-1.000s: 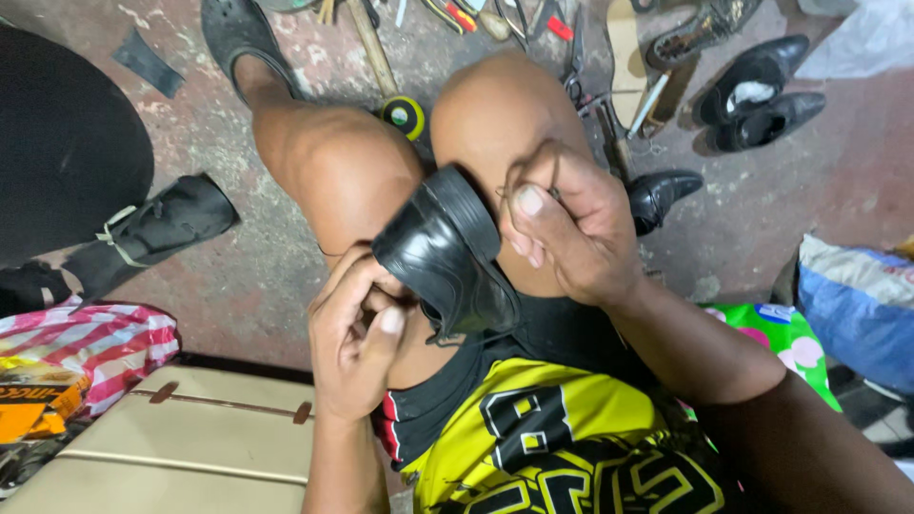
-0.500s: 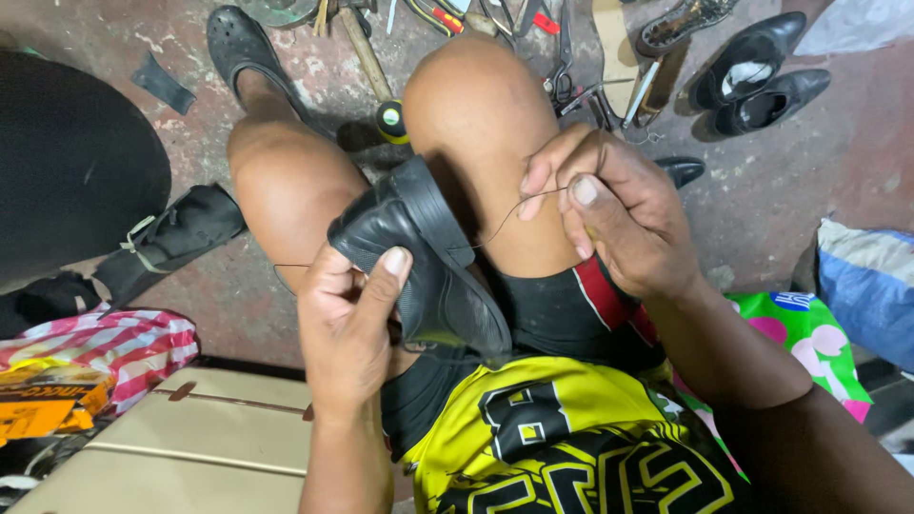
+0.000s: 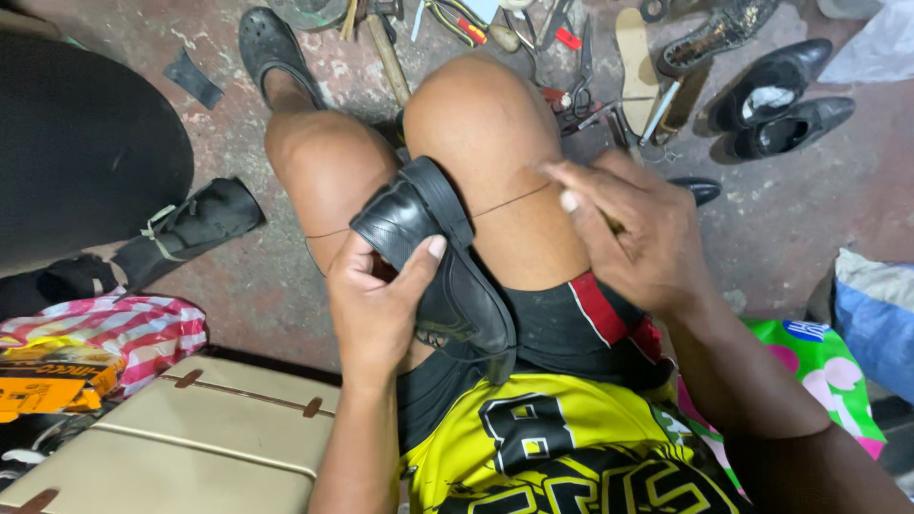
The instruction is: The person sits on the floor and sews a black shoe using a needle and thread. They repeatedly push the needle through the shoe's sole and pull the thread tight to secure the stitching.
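Observation:
A black leather shoe (image 3: 447, 276) lies between my bare knees, toe end pointing up to the left. My left hand (image 3: 376, 305) grips it around the toe, thumb on the upper. My right hand (image 3: 633, 233) is off to the right over my right knee, fingers pinched on a thin brown thread (image 3: 509, 202) that runs taut from the shoe's sole. A second stretch of thread (image 3: 328, 233) leads left from the shoe across my left thigh.
Tools, scissors and pliers (image 3: 562, 67) lie on the concrete floor beyond my knees. Black shoes (image 3: 776, 109) and an insole (image 3: 636, 52) sit at the upper right. A beige case (image 3: 190, 438) and a striped bag (image 3: 124, 328) are at lower left, a green bag (image 3: 819, 371) at right.
My right hand has pulled away to the right, drawing the thread out longer and taut. My left hand has shifted its hold on the shoe, which now lies lower between the knees.

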